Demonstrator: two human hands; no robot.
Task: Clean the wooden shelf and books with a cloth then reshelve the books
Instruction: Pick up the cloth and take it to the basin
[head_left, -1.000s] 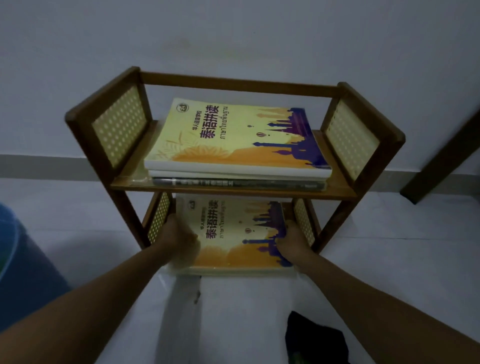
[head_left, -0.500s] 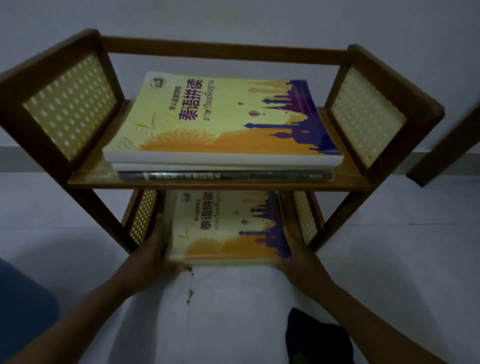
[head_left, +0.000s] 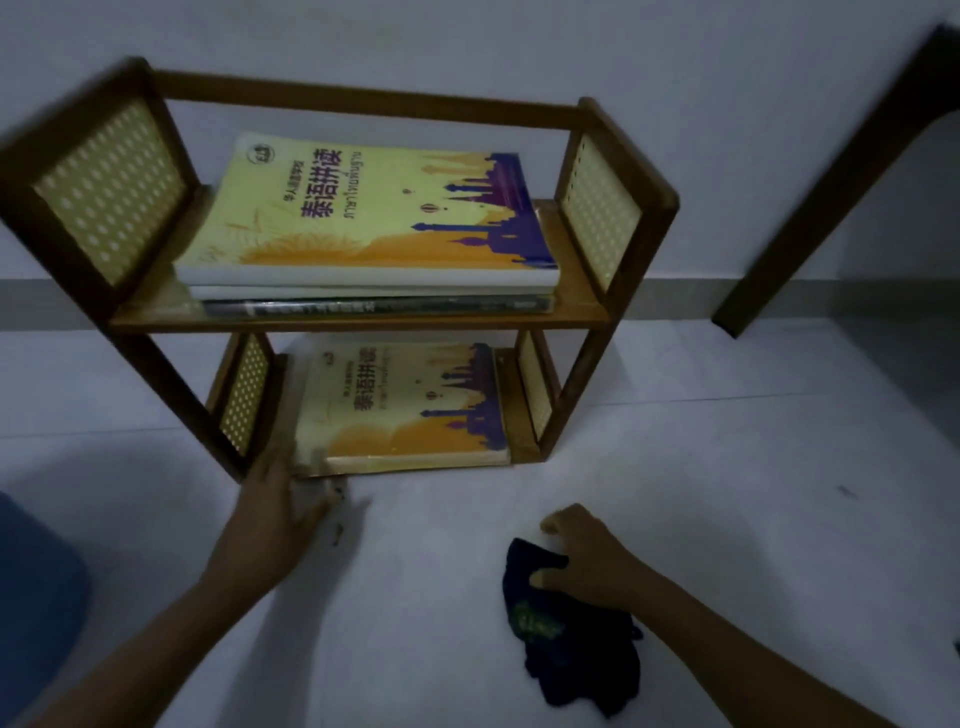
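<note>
The right hand (head_left: 584, 558) has left the lower book (head_left: 410, 402) and now curls on the dark cloth (head_left: 569, 631) at lower centre-right. The left hand (head_left: 275, 512), fingers spread, rests at the shelf (head_left: 358, 322) front. Both tiers hold books; reshelving looks finished.

A dark-stained wooden shelf (head_left: 363, 322) with pale woven cane side panels (head_left: 111, 189) is seen, glossy paper-covered books (head_left: 374, 208) laid on it, and a dark matt cloth (head_left: 566, 639) on the smooth floor (head_left: 727, 493).
</note>
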